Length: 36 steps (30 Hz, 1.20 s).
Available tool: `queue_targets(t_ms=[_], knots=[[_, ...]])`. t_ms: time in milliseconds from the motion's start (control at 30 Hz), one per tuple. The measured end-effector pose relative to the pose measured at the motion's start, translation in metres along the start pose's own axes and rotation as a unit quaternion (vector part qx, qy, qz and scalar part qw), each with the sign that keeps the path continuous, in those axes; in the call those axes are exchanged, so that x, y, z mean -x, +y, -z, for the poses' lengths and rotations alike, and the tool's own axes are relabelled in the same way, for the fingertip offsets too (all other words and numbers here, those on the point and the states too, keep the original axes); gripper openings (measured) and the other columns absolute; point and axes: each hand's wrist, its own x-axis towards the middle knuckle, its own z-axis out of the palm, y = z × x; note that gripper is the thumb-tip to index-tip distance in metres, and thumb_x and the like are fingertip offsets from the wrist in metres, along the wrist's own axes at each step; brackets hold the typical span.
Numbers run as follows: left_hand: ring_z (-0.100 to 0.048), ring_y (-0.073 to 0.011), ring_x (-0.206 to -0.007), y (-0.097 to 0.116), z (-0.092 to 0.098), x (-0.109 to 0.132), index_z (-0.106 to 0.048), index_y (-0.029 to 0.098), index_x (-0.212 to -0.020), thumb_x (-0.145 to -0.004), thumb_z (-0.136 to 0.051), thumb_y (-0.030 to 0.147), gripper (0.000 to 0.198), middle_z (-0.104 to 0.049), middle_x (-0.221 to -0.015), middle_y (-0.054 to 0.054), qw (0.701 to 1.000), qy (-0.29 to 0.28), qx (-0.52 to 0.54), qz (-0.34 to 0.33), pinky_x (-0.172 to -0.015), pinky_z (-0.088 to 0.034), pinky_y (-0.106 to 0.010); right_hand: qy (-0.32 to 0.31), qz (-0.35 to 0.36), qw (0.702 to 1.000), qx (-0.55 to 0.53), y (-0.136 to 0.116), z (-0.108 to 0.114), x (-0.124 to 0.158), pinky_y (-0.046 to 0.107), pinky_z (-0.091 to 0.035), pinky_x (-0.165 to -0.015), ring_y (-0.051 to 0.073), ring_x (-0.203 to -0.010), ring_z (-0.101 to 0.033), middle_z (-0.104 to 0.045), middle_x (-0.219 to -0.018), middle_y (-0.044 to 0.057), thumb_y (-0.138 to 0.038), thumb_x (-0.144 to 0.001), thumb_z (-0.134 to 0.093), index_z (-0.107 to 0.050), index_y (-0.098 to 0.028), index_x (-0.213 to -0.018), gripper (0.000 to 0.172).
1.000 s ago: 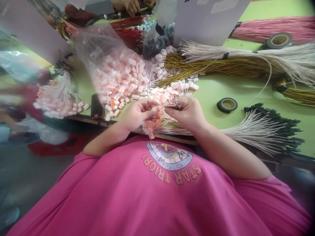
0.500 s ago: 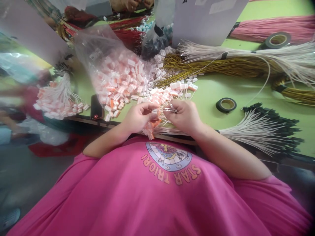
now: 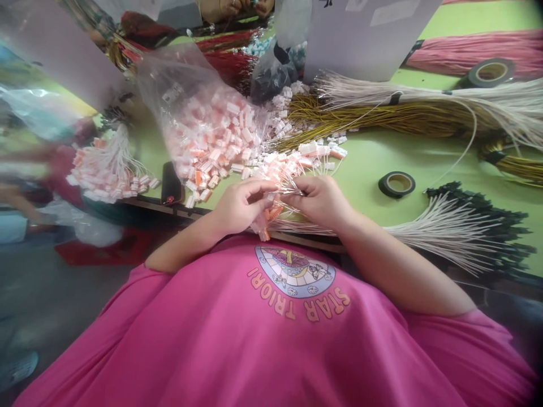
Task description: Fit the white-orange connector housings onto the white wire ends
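My left hand point(image 3: 240, 206) is closed around several pale-orange connector housings point(image 3: 263, 225), which poke out below its fingers. Close beside it, my right hand point(image 3: 324, 200) pinches a few thin white wires point(image 3: 292, 189) with bare metal ends. The fingertips of both hands nearly meet, and I cannot tell whether a wire end is inside a housing. Just beyond the hands lies a heap of orange and white connectors point(image 3: 282, 167) with white wires attached. A clear plastic bag point(image 3: 163, 85) spills more loose connectors point(image 3: 224, 133) onto the green table.
On the right lie a roll of black tape point(image 3: 396, 185), white wires with black connectors point(image 3: 487, 226), and yellow wire bundles point(image 3: 382, 116). A second tape roll point(image 3: 490, 73) is farther back. At left are a wired connector bundle point(image 3: 112, 167) and a phone-like dark object point(image 3: 172, 183). Another person's hands point(image 3: 237, 8) show at the top.
The fingertips of my two hands have come closer together. The whole view has shifted slightly, so the table things appear a little farther right.
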Motion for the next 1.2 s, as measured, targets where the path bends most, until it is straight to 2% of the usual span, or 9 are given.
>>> queue_targets(t_ms=[100,233,333,467,600,733,933,1000,1200], knots=[[-0.063,-0.0146,-0.081,-0.021,0.02,0.001,-0.066,0.02,-0.108,-0.081,-0.066,0.028,0.028,-0.067,-0.101,-0.006,0.99,0.07,-0.107,-0.059,-0.07,-0.053,-0.026,0.039,0.022,0.998,-0.04,0.002,0.005,-0.003,0.027,-0.036,-0.059,0.011,-0.062,-0.046,-0.051,-0.06,-0.001,-0.027,-0.077,-0.061,-0.055,-0.018,-0.057,0.023],[-0.06,-0.0179,-0.08,-0.061,0.048,0.004,-0.065,0.02,-0.107,-0.081,-0.064,0.024,0.026,-0.065,-0.1,-0.007,0.942,0.163,-0.289,0.041,-0.074,-0.05,-0.031,0.073,0.006,0.99,-0.124,0.006,0.006,-0.004,0.031,-0.041,-0.065,0.015,-0.071,-0.054,-0.06,-0.071,0.002,-0.025,-0.075,-0.063,-0.063,-0.018,-0.067,0.011],[-0.058,-0.027,-0.09,-0.09,0.056,0.006,-0.066,0.018,-0.101,-0.08,-0.064,0.026,0.023,-0.065,-0.1,-0.012,0.904,0.129,-0.391,0.114,-0.075,-0.047,-0.037,0.058,-0.024,0.987,-0.151,0.007,0.005,-0.003,0.029,-0.039,-0.059,0.015,-0.067,-0.052,-0.057,-0.066,0.001,-0.024,-0.071,-0.065,-0.063,-0.018,-0.068,0.008],[-0.057,-0.0308,-0.093,-0.11,0.051,0.002,-0.066,0.016,-0.102,-0.084,-0.054,0.022,0.022,-0.063,-0.103,-0.016,0.905,0.085,-0.393,0.142,-0.078,-0.044,-0.041,0.044,-0.044,0.985,-0.159,0.002,0.004,-0.002,0.027,-0.035,-0.055,0.012,-0.061,-0.049,-0.054,-0.06,-0.001,-0.021,-0.07,-0.063,-0.061,-0.017,-0.064,0.008],[-0.055,-0.0286,-0.103,-0.092,0.045,-0.002,-0.068,0.017,-0.102,-0.085,-0.055,0.022,0.022,-0.063,-0.103,-0.013,0.946,0.102,-0.298,0.075,-0.092,-0.041,-0.043,0.063,-0.057,0.983,-0.16,-0.001,0.004,-0.002,0.027,-0.035,-0.055,0.011,-0.058,-0.046,-0.053,-0.058,-0.002,-0.019,-0.068,-0.061,-0.06,-0.016,-0.062,0.007],[-0.06,-0.0168,-0.082,-0.043,0.035,0.001,-0.066,0.02,-0.105,-0.083,-0.063,0.028,0.024,-0.063,-0.093,-0.006,0.995,0.065,0.0,0.071,-0.076,-0.051,-0.031,0.07,-0.055,0.987,-0.131,-0.003,0.005,0.0,0.026,-0.035,-0.053,0.01,-0.057,-0.047,-0.054,-0.058,-0.002,-0.018,-0.066,-0.061,-0.06,-0.016,-0.06,0.006],[-0.057,-0.0089,-0.063,-0.004,0.008,-0.004,-0.063,0.019,-0.098,-0.077,-0.071,0.029,0.025,-0.061,-0.079,0.0,0.944,-0.017,0.31,0.11,-0.061,-0.05,-0.022,0.075,-0.001,0.996,-0.038,-0.009,0.005,0.007,0.027,-0.037,-0.056,0.01,-0.056,-0.045,-0.055,-0.061,-0.003,-0.025,-0.074,-0.06,-0.069,-0.018,-0.087,0.017],[-0.056,-0.0081,-0.063,-0.003,0.003,-0.008,-0.063,0.019,-0.097,-0.075,-0.073,0.031,0.027,-0.061,-0.08,0.0,0.934,-0.028,0.336,0.118,-0.061,-0.05,-0.021,0.089,0.015,0.996,-0.015,-0.01,0.004,0.009,0.027,-0.036,-0.056,0.01,-0.055,-0.043,-0.054,-0.061,-0.003,-0.025,-0.075,-0.06,-0.068,-0.019,-0.093,0.02],[-0.057,-0.0079,-0.067,-0.002,-0.001,-0.008,-0.064,0.017,-0.095,-0.073,-0.076,0.028,0.027,-0.061,-0.082,-0.001,0.93,-0.033,0.341,0.131,-0.063,-0.05,-0.019,0.095,0.051,0.992,-0.06,-0.014,0.006,0.011,0.027,-0.039,-0.058,0.011,-0.06,-0.05,-0.06,-0.066,0.0,-0.022,-0.075,-0.059,-0.063,-0.018,-0.069,0.008]])
